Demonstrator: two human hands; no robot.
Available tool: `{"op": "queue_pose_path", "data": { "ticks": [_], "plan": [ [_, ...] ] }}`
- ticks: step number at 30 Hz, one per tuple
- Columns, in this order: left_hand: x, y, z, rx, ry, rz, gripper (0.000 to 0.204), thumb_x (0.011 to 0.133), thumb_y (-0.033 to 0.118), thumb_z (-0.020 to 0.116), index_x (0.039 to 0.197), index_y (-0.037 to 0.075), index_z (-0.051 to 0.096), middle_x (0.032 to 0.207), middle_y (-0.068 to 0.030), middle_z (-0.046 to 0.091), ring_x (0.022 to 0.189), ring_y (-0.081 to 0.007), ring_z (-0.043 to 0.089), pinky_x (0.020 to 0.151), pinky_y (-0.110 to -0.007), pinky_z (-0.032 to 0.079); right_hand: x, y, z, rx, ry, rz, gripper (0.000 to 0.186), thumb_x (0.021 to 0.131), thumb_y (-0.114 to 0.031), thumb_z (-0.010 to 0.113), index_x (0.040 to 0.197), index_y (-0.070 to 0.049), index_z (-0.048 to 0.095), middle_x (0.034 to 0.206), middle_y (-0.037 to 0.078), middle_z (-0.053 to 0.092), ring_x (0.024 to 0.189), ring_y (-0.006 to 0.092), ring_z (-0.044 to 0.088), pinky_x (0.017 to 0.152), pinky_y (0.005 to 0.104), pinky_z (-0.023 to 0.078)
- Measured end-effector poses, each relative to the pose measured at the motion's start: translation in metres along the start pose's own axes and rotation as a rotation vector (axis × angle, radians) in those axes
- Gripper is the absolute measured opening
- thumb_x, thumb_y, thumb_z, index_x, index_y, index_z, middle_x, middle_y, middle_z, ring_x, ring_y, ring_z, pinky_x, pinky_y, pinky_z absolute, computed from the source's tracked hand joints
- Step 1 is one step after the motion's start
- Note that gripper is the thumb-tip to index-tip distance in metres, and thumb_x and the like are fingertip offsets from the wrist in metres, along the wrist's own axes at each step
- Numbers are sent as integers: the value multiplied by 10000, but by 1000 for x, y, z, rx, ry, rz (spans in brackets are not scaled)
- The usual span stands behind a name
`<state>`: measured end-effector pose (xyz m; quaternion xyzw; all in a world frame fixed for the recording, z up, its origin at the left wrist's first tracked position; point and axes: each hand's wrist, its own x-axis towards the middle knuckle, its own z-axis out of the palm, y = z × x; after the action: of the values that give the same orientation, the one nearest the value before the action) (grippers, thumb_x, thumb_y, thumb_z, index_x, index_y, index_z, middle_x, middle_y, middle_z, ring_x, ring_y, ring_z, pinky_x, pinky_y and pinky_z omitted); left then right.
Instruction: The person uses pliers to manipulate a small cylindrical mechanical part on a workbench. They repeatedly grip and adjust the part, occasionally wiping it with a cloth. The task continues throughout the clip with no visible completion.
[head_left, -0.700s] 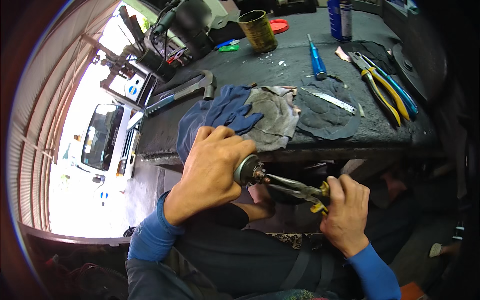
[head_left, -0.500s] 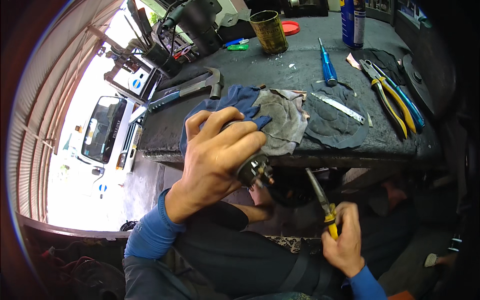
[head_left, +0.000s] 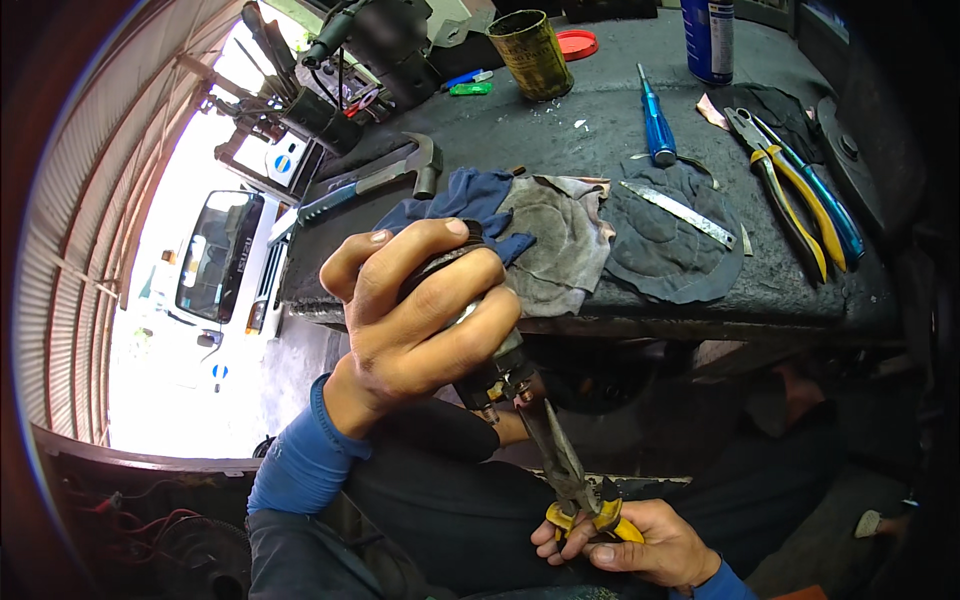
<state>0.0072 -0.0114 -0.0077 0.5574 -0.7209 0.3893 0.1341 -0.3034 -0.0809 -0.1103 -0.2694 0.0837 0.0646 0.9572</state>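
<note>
My left hand (head_left: 420,320) is wrapped round a dark cylindrical part (head_left: 495,375), its lower end showing metal terminals with copper-coloured studs; the fingers hide much of it. Below it, my right hand (head_left: 645,545) grips long-nose pliers (head_left: 565,465) by their yellow handles, with the jaws pointing up and their tips at the terminals; I cannot tell if they touch. Behind my left hand, blue and grey rags (head_left: 555,240) lie on the worn dark bench (head_left: 530,145), beside a round dark cloth (head_left: 660,265) with a flat metal strip (head_left: 675,215) on it.
On the bench are a hammer (head_left: 425,165), a grimy can (head_left: 530,55), a red lid (head_left: 576,43), a blue screwdriver (head_left: 658,130), larger pliers (head_left: 800,200), a blue spray can (head_left: 708,40) and a tool holder (head_left: 320,125). A white truck (head_left: 235,260) stands outside, left.
My left hand has turned the part so its terminal end points down. My right hand has moved down and left, swinging the pliers from across to nearly upright, jaws up beneath the part.
</note>
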Motion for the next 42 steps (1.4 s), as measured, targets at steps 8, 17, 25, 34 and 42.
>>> {"op": "queue_pose_path", "data": {
  "ticks": [8, 17, 25, 34, 42],
  "plan": [
    [-7, 1, -1, 22, 17, 19, 477, 753, 106, 986, 1084, 289, 695, 1116, 87, 766, 1225, -244, 672, 1048, -445, 433, 5, -18, -3, -77, -20, 2, 299, 1022, -131, 756, 1201, 108, 759, 1391, 293, 683, 1324, 421, 681, 1143, 547, 564],
    [-8, 3, -5, 5, -24, 9, 515, 737, 96, 994, 1094, 309, 689, 1141, 101, 759, 1230, -241, 667, 1037, -428, 431, 9, -18, -5, -92, -42, -3, 286, 1023, -138, 758, 1194, 91, 770, 1349, 263, 705, 1288, 391, 696, 1134, 523, 561],
    [-10, 4, -3, -2, -25, -2, 541, 717, 91, 997, 1097, 317, 686, 1151, 106, 760, 1239, -238, 663, 1060, -436, 423, 8, -17, -2, -32, 5, 36, 354, 1011, -184, 776, 1226, 95, 740, 1264, 228, 706, 1171, 331, 713, 1057, 463, 591],
    [-8, 4, 1, 34, -8, 26, 465, 722, 109, 950, 1046, 317, 690, 1124, 108, 757, 1195, -207, 666, 1085, -438, 406, 19, -3, -18, -71, -77, 30, 542, 937, -27, 783, 1437, 14, 578, 1197, 128, 680, 1019, 164, 679, 906, 313, 589],
    [-9, 0, 6, 70, 42, 77, 143, 817, 262, 746, 931, 324, 687, 1036, 118, 756, 1134, -146, 688, 1096, -403, 369, 24, -6, -18, -271, -106, 127, 626, 827, 100, 669, 1429, -24, 553, 1129, 55, 654, 1005, 124, 632, 931, 287, 547]
  ]
}}
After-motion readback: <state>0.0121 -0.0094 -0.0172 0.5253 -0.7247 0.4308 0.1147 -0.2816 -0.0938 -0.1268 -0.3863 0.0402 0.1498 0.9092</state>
